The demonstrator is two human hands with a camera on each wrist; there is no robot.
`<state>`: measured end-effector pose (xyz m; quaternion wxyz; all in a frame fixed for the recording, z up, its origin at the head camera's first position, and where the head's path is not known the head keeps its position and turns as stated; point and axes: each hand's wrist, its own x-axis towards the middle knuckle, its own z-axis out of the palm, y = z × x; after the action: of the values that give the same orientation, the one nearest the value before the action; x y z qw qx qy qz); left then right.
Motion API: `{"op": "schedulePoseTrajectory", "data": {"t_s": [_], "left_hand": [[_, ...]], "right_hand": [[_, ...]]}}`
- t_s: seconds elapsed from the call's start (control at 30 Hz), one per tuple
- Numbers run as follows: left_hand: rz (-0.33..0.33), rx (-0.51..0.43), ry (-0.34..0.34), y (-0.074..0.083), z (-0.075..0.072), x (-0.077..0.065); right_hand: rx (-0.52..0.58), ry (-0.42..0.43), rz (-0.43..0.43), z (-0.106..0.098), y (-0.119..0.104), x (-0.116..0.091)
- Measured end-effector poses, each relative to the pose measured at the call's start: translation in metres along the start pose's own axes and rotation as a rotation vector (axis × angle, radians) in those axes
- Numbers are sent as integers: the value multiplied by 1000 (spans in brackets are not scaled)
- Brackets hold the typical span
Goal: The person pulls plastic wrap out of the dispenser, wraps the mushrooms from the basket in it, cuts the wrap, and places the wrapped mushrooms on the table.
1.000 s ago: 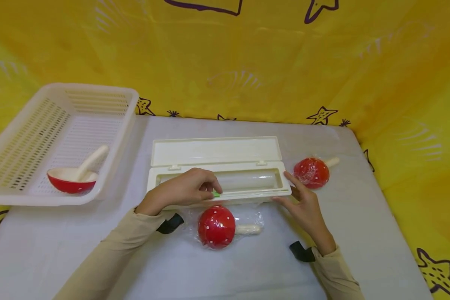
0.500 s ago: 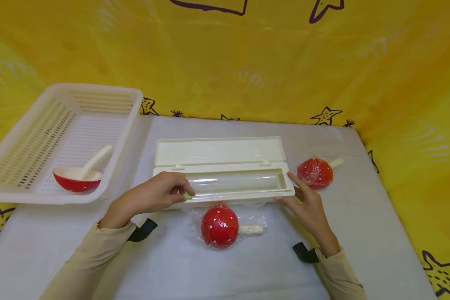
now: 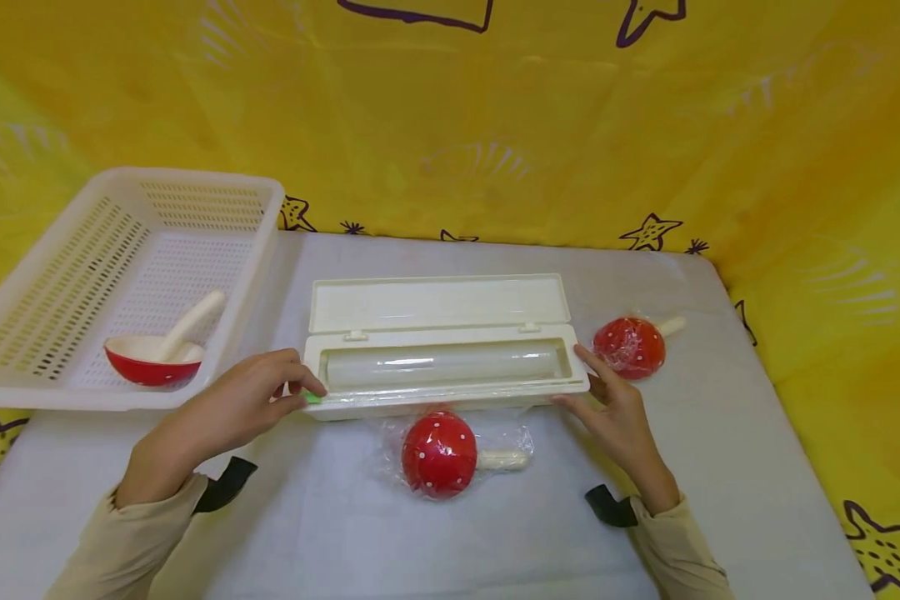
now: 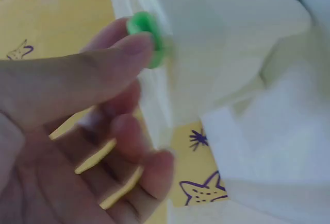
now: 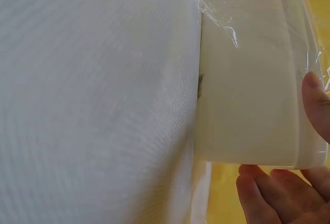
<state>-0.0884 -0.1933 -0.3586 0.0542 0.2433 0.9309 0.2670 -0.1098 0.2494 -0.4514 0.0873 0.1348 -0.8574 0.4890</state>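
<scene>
A long white cling film dispenser (image 3: pixel 450 404) lies on the table in the head view, its hinged lid (image 3: pixel 438 302) swung back. A clear roll of film (image 3: pixel 442 365) sits inside. At the dispenser's left front corner, my left hand (image 3: pixel 232 408) pinches a small green slide cutter (image 4: pixel 146 33) between thumb and index finger; the other fingers curl loosely beneath. My right hand (image 3: pixel 618 417) grips the dispenser's right end, thumb on the front and fingers round the end wall. Just in front lies a red spotted ladle (image 3: pixel 438 454) in clear wrapping, its pale handle pointing right.
A white perforated basket (image 3: pixel 266 242) stands at the left, with a red and white ladle (image 3: pixel 153 367) inside. Another wrapped red ladle (image 3: pixel 630 347) lies just right of the dispenser. A yellow patterned cloth (image 3: pixel 450 125) hangs behind the white-covered table (image 3: pixel 450 558).
My left hand has slid the green cutter leftward along the dispenser's front edge, from near the middle to the left end. My right hand keeps its grip on the right end.
</scene>
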Motion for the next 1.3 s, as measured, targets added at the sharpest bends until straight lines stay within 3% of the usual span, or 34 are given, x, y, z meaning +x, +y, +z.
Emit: {"op": "schedulePoseTrajectory", "data": {"t_s": [0.27,0.4,0.5,0.63,0.87,1.1,1.3], "left_hand": [[32,88,106,13,10,-4],[80,126,202,22,25,1],[120,166,253,23,36,6],[146,215,282,21,46,10],[169,240,306,22,53,11],[205,276,367,23,61,13],[211,282,398,23,63,12]], "right_hand": [[-23,-4,-5,-5,-2,-1],[-98,37,-81,-5,-4,-2],[-147,68,-185,-3,-6,-1],[-164,68,-286,-2,-8,0],[-190,51,-314,-1,-13,-4],[-58,25,-439,-1,-22,-12],[159,-144,-474,0,-28,-21]]}}
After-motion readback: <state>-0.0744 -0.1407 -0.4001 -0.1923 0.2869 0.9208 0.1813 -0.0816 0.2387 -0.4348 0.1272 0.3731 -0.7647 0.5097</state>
